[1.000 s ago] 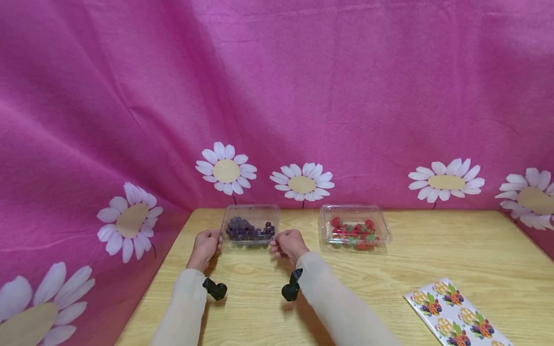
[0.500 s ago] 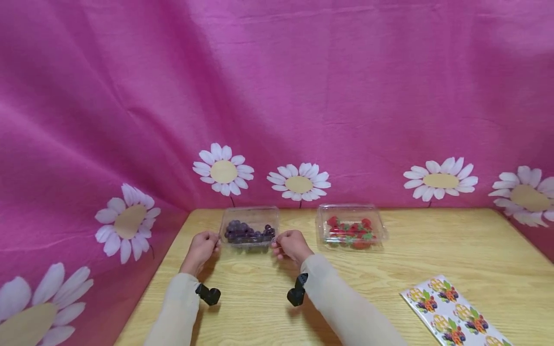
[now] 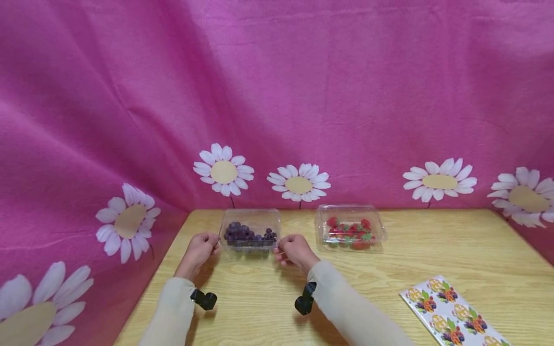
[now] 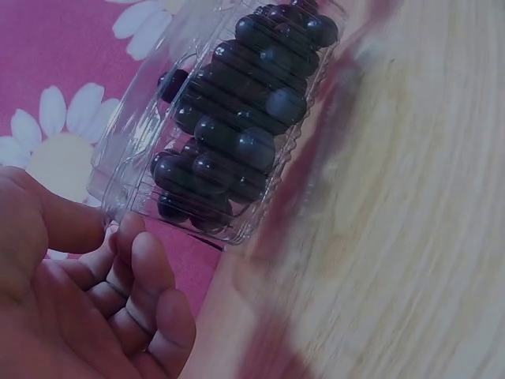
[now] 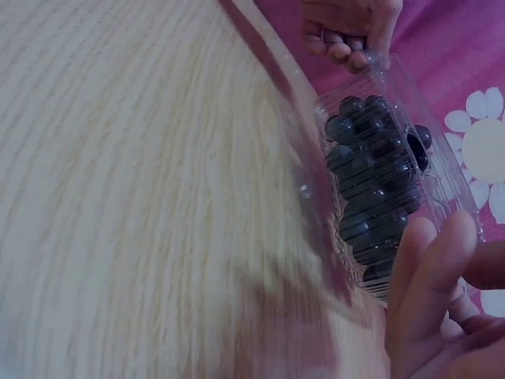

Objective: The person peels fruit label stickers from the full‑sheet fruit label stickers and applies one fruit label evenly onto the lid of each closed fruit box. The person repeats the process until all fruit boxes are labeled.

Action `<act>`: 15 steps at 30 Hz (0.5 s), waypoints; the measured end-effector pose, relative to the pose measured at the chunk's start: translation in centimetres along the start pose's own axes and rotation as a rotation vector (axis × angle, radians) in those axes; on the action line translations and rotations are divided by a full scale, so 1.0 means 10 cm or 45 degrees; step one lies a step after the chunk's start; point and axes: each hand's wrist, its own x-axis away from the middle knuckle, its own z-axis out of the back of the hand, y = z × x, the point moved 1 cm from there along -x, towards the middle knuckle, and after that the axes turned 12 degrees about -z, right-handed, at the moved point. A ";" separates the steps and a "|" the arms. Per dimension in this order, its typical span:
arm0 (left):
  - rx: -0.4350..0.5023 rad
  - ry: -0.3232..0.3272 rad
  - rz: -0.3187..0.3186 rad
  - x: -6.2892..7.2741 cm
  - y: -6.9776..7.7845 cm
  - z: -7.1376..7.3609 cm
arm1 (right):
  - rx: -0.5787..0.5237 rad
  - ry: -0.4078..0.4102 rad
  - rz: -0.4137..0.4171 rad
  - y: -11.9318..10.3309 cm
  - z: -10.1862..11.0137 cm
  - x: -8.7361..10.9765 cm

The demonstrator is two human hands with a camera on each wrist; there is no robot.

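Note:
A clear plastic fruit box [image 3: 255, 216] with dark purple grapes [image 3: 239, 233] inside stands at the far side of the table, its lid down over them. My left hand [image 3: 200, 251] pinches the box's near left corner between thumb and index finger; in the left wrist view the other fingers of that hand [image 4: 118, 292] curl loosely below the rim. At the opposite near corner, my right hand [image 3: 297, 251] holds the rim with thumb and fingertips. The right wrist view shows this hand [image 5: 438, 308] overlapping the near end of the box, partly hiding its grip.
Right of the grapes, a second clear box [image 3: 351, 209] holds red strawberries [image 3: 352, 233] with green leaves. A sheet of fruit-patterned stickers [image 3: 454, 312] lies at the table's front right. A pink cloth [image 3: 346, 96] with white daisies hangs behind the wooden table [image 3: 259, 307].
The grape box has come slightly nearer, with both hands still at its corners. My forearms have spread a little apart. The strawberry box and sticker sheet keep their places on the table.

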 end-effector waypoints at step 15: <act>0.038 -0.080 0.015 0.19 0.15 -0.06 | 0.076 0.032 0.026 0.08 0.17 0.25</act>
